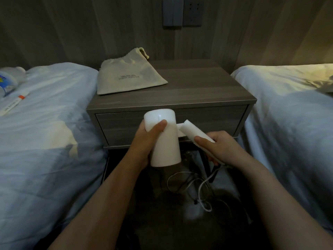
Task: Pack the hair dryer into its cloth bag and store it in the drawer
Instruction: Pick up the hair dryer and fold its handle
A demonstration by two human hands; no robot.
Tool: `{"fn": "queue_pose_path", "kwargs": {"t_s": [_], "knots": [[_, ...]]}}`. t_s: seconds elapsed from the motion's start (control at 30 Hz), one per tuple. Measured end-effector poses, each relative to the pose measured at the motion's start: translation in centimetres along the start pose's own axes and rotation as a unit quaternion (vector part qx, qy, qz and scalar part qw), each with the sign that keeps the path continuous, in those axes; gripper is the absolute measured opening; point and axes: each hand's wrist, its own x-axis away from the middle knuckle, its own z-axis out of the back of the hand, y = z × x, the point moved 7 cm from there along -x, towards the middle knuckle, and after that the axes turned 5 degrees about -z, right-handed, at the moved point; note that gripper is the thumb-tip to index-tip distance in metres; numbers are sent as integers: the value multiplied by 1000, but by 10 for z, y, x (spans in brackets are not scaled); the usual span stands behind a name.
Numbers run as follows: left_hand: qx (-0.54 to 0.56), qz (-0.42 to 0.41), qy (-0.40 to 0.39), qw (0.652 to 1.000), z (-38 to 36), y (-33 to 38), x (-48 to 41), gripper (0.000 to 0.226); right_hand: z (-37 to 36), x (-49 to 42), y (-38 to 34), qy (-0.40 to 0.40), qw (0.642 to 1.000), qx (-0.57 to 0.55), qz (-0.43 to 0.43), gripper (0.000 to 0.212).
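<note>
A white hair dryer (pixel 166 147) is held in front of the nightstand's shut drawer (pixel 126 127). My left hand (pixel 146 141) grips its round barrel, thumb on top. My right hand (pixel 218 147) holds the folding handle, which is angled out to the right. The white cord (pixel 203 192) hangs from the handle down to the dark floor in loops. A beige drawstring cloth bag (pixel 126 76) lies flat on the left part of the nightstand top, empty-looking, its drawstring end toward the wall.
The grey wooden nightstand (pixel 198 91) stands between two beds with white covers (pixel 45 123) (pixel 288 114). A water bottle (pixel 9 82) and a small packet (pixel 14 103) lie on the left bed. Wall switches and a socket (pixel 182 11) sit above.
</note>
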Motion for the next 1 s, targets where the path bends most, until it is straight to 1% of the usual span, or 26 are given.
{"fn": "queue_pose_path", "kwargs": {"t_s": [0.1,0.2,0.27,0.3,0.37,0.4,0.43,0.5,0.57,0.63,0.67,0.7,0.73,0.77,0.8,0.83,0.9,1.0], "knots": [[20,-28,58,998,4,0,2,41,-3,1,-2,0,1000,4,13,34],[48,-39,80,995,6,-4,3,33,1,1,-4,6,1000,22,9,39],[64,-40,90,993,3,-7,5,32,-2,1,-3,8,1000,16,-7,42],[84,-33,100,991,0,-10,7,35,-7,1,-2,16,999,-14,-25,44],[141,2,130,981,-6,-20,8,48,-22,1,3,41,989,-107,-88,49],[154,21,142,978,-8,-25,8,54,-29,1,5,51,984,-133,-111,52],[155,37,143,977,-10,-30,6,57,-32,0,7,57,983,-126,-121,54],[139,62,110,982,-14,-34,2,63,-29,-2,9,54,986,-105,-120,54],[97,55,54,992,-17,-30,-1,68,-13,-4,10,71,988,-99,-97,54],[5,-6,9,1000,-15,-17,-6,73,6,-5,9,101,991,-54,-68,50],[-76,-53,-18,996,-14,-8,-8,78,13,-5,7,112,992,-9,-52,46],[-183,-107,-50,976,-15,-1,-10,83,19,-5,6,119,991,45,-31,43],[-299,-151,-87,938,-18,3,-10,86,23,-4,4,120,987,105,-13,43],[-396,-179,-133,891,-24,2,-8,88,26,-4,4,117,980,159,-1,43],[-457,-188,-182,850,-30,-3,-3,89,28,-2,3,109,973,202,6,44],[-483,-182,-230,825,-36,-11,2,90,29,-1,3,95,968,232,12,46],[-496,-164,-296,800,-44,-23,10,90,26,1,5,52,965,257,19,46],[-525,-147,-340,766,-45,-34,13,88,18,3,6,-5,963,269,35,48]]}}
